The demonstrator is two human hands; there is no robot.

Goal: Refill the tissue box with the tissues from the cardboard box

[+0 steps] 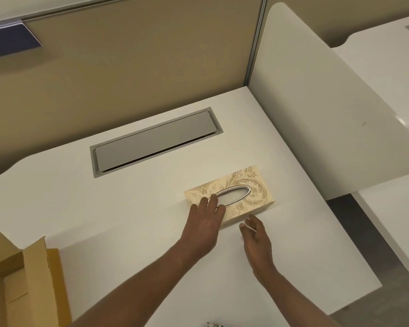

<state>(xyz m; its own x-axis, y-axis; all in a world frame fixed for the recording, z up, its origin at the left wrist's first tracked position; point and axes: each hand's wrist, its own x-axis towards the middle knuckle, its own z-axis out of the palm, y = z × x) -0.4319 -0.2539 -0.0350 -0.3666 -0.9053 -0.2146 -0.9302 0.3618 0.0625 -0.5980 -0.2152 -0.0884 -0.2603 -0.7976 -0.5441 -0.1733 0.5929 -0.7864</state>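
Head view is directed down at a white desk (132,208) enclosed by tan partition panels. Tissue box (241,192), cream with a gold leaf pattern and a silver-rimmed oval slot, is seen lying flat on the desk right of centre, set at an angle to the desk edge. No tissue is seen protruding from the slot. Left hand (204,223) is laid palm-down over the near-left end of the tissue box, fingers spread and extended, fingertips touching the lid at the slot rim; nothing is clasped. Right hand (255,234) is held just beside the box's near long side, fingers loosely curled and parted, apart from the box as far as can be judged; a thin pale sliver is noted at the fingertips, too small to identify, so whether anything is pinched cannot be told. Cardboard box (21,279) is placed at the lower left corner of the desk, flaps open, well apart from the tissue box; its contents are not visible. Grey recessed cable hatch (155,140) is set into the desk behind the tissue box, its lid down.
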